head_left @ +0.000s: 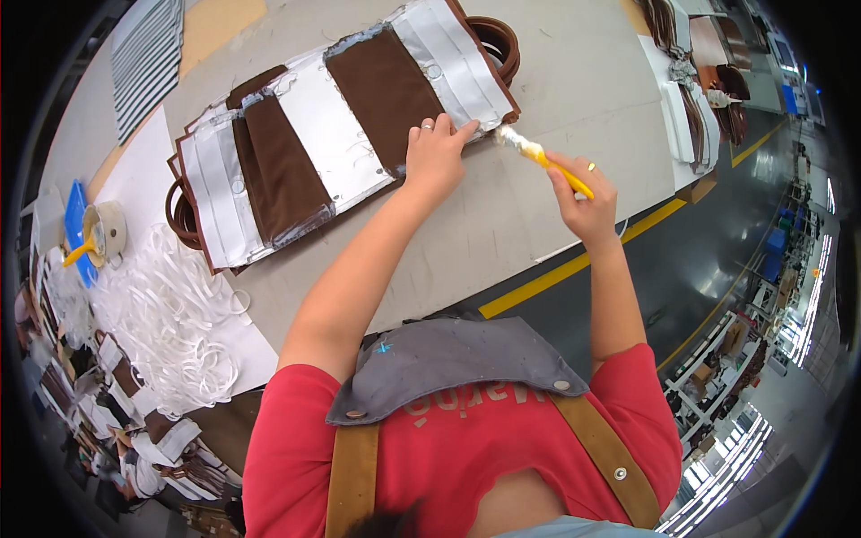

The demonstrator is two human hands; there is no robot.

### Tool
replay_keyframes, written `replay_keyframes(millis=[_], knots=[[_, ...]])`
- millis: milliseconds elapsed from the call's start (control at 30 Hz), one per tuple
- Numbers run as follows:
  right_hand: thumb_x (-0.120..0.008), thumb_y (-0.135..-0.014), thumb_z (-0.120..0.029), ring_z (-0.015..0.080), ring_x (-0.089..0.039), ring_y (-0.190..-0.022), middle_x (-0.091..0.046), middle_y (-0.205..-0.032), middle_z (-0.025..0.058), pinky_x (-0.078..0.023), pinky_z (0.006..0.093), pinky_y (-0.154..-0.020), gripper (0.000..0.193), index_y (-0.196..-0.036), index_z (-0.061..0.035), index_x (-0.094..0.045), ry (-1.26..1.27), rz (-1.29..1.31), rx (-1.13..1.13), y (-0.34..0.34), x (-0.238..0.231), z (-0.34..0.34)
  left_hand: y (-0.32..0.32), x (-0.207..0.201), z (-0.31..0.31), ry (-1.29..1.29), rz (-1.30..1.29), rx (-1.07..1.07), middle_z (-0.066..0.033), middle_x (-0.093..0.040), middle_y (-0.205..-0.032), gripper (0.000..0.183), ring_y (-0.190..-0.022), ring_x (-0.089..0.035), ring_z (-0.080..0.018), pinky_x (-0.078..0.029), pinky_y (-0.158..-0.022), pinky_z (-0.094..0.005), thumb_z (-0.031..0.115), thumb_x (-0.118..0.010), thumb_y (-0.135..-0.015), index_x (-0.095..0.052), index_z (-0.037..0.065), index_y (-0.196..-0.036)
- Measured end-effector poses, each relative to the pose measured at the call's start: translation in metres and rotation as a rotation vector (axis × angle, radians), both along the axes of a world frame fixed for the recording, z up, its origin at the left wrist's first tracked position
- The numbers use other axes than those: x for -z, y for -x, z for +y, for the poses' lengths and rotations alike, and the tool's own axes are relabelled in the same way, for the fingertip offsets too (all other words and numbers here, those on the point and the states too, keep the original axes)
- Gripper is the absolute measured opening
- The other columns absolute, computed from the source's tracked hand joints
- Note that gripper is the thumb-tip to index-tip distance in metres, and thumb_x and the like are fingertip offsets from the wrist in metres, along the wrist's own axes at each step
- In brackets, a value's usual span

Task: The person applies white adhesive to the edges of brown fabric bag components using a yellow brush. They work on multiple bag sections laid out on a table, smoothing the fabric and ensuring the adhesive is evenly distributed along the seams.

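An unfolded bag body [300, 117] lies on the table, with white lining panels, brown fabric pockets and brown handles at both ends. Grey-white smears run along the pocket edges. My left hand [436, 154] rests on its near right part, fingers apart, the index finger stretched toward the right corner. In my right hand [585, 199] is a yellow-handled brush [535, 154], gripped by its handle. White paste coats the bristles, which are at the bag's right corner; whether they touch it I cannot tell.
White ribbon [184, 314] is heaped on the table [592, 81] at left. Beside it a pot [109, 229] with another yellow handle stands near a blue tray [76, 211]. Striped fabric [143, 67] lies far left. Stacked brown and white pieces [691, 121] sit at the right edge.
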State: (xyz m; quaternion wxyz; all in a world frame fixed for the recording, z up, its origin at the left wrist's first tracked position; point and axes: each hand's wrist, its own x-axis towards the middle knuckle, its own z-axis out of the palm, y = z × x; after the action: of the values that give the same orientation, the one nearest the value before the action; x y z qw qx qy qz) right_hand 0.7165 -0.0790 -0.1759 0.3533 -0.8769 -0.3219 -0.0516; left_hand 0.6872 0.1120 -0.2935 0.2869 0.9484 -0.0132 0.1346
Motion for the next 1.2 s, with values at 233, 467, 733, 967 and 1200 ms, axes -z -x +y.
replay_keyframes(millis=[233, 467, 733, 967, 1200], knots=[[-0.061, -0.08, -0.011, 0.0161, -0.046, -0.048, -0.055, -0.062, 0.0059, -0.037, 0.0263, -0.046, 0.012, -0.09, -0.0059, -0.063, 0.095, 0.023, -0.188, -0.044, -0.003, 0.038, 0.015, -0.005, 0.011, 0.216, -0.023, -0.051, -0.0069, -0.048, -0.081, 0.023, -0.079, -0.05, -0.0238, -0.036, -0.068, -0.0348, 0.002, -0.054, -0.074, -0.06, 0.009, -0.095], [-0.059, -0.082, -0.014, 0.0197, -0.053, -0.053, -0.06, -0.069, 0.007, -0.042, 0.0265, -0.051, 0.011, -0.086, -0.0046, -0.062, 0.35, 0.109, -0.237, -0.06, 0.001, 0.029, 0.068, -0.008, 0.048, 0.294, -0.007, -0.175, -0.0062, -0.05, -0.08, 0.016, -0.078, -0.051, -0.0231, -0.036, -0.069, -0.0349, 0.006, -0.057, -0.076, -0.058, 0.008, -0.092], [-0.058, -0.081, -0.012, 0.0133, -0.048, -0.047, -0.059, -0.066, 0.008, -0.039, 0.0253, -0.046, 0.011, -0.086, -0.0041, -0.064, 0.135, 0.209, -0.07, -0.059, -0.019, 0.045, 0.128, -0.016, 0.064, 0.352, 0.075, -0.235, -0.0031, -0.048, -0.066, 0.013, -0.065, -0.047, -0.0206, -0.033, -0.064, -0.0333, 0.009, -0.061, -0.075, -0.049, 0.008, -0.073], [-0.058, -0.082, -0.013, 0.016, -0.052, -0.049, -0.06, -0.068, 0.01, -0.04, 0.0269, -0.046, 0.012, -0.086, -0.0032, -0.063, 0.308, 0.055, -0.217, -0.051, 0.006, 0.044, 0.158, -0.016, 0.068, 0.358, 0.031, -0.312, -0.0038, -0.043, -0.054, 0.025, -0.054, -0.042, -0.0211, -0.029, -0.058, -0.0335, 0.011, -0.061, -0.076, -0.042, 0.007, -0.061], [-0.06, -0.082, -0.011, 0.0103, -0.046, -0.052, -0.056, -0.066, 0.0055, -0.038, 0.0235, -0.049, 0.013, -0.092, -0.0031, -0.063, 0.09, 0.176, -0.042, -0.04, -0.009, 0.044, 0.194, -0.016, 0.086, 0.27, 0.104, -0.359, -0.0087, -0.038, -0.047, 0.037, -0.044, -0.036, -0.0251, -0.028, -0.051, -0.034, 0.016, -0.058, -0.082, -0.039, 0.005, -0.053]])
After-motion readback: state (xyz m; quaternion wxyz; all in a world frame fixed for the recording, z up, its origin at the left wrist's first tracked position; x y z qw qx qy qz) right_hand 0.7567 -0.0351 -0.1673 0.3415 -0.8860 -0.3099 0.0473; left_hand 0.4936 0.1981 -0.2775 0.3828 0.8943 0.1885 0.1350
